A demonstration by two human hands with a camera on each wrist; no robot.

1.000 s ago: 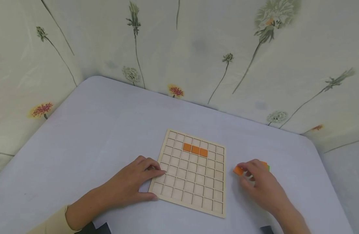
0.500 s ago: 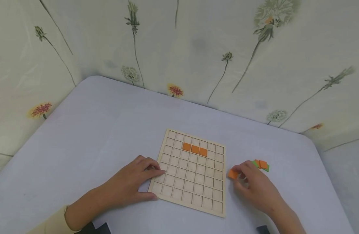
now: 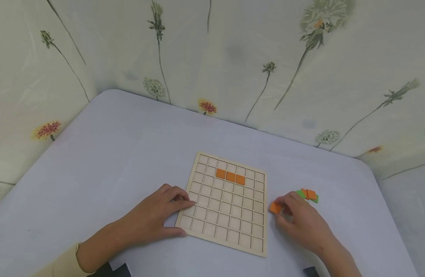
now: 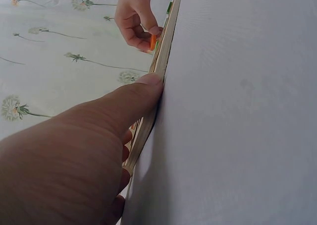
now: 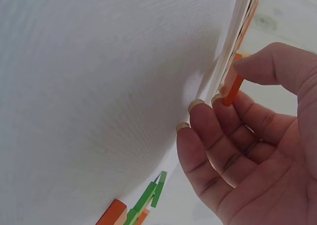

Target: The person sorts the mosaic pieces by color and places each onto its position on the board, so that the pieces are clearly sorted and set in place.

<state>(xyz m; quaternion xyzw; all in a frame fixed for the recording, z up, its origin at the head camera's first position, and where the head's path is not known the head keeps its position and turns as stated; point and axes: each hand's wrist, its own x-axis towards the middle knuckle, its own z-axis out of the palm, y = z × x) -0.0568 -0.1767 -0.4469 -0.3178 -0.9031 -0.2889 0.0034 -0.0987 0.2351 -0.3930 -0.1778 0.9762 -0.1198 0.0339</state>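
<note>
A pale wooden grid board (image 3: 223,221) lies on the table, with a row of three orange tiles (image 3: 231,177) in its upper cells. My left hand (image 3: 164,215) holds the board's near left corner; its thumb is at the near edge, its fingers along the left side. Just off the board's right edge, my right hand (image 3: 300,223) pinches a square orange tile (image 3: 275,207). From the right wrist, this tile (image 5: 235,88) shows on edge between thumb and fingertips, close beside the board's edge (image 5: 225,56).
Behind the right hand lies a small pile of tiles, with orange ones (image 3: 311,194) overlapping green ones (image 3: 300,194). The table (image 3: 136,138) has a white cover and meets a flower-patterned backdrop (image 3: 212,54). Dark pieces (image 3: 119,270) show at the bottom edge.
The right hand has moved left from the pile toward the board with the orange tile, then nearly stopped. More of the pile now shows. The left hand has stayed put.
</note>
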